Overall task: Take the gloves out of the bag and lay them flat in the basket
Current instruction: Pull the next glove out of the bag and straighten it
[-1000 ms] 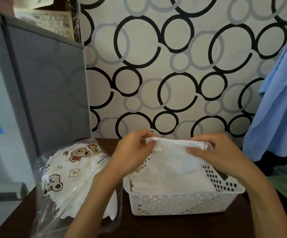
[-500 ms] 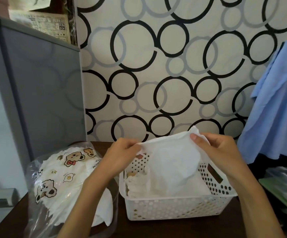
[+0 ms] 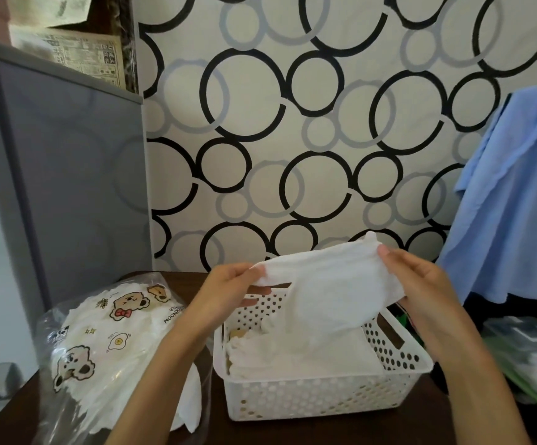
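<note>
A white glove [image 3: 328,290] hangs stretched above the white perforated basket [image 3: 308,399]. My left hand [image 3: 228,290] pinches its left end and my right hand [image 3: 421,284] pinches its raised right end, so the glove tilts up to the right. White gloves [image 3: 308,354] lie stacked flat inside the basket. To the left, a clear plastic bag [image 3: 106,348] printed with cartoon bears holds more white gloves; my left forearm crosses in front of its right side.
The basket and bag sit on a dark brown table [image 3: 215,428]. A grey cabinet [image 3: 68,175] stands at the left. Blue cloth [image 3: 511,200] hangs at the right, above a clear lidded container [image 3: 530,342]. Circle-patterned wall behind.
Both hands have lifted the glove higher above the basket. My right hand rose more, so the glove now slants up to the right and is stretched wider.
</note>
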### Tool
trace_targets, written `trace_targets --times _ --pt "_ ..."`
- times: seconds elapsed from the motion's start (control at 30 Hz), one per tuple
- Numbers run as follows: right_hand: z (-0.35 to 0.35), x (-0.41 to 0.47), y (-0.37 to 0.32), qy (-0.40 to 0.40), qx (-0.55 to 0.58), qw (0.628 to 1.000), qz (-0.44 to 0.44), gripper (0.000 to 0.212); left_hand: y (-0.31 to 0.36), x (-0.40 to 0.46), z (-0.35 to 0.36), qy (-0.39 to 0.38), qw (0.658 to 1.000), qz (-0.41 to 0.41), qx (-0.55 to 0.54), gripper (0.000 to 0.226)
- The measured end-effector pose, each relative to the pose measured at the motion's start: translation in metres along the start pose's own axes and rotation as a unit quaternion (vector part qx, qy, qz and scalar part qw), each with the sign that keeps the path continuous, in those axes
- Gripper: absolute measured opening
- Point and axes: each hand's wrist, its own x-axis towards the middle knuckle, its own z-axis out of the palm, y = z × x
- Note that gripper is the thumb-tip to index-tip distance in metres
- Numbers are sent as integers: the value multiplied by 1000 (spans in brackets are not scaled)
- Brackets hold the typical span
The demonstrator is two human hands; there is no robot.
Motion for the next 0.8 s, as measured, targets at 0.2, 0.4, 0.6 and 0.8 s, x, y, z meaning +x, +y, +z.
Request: trace_targets --times 0.2,0.4,0.6,0.8 --pt "11 -11 -10 26 -82 988 -130 15 10 -5 18 98 985 -1 -140 20" --pt "54 -25 -19 89 -56 963 -248 16 31 -7 16 221 964 81 -126 23" --pt "76 -30 -23 51 51 984 -165 15 45 -5 11 433 876 199 77 23" --pt "26 -4 37 -26 -163 986 31 25 -4 40 17 146 900 71 404 28"
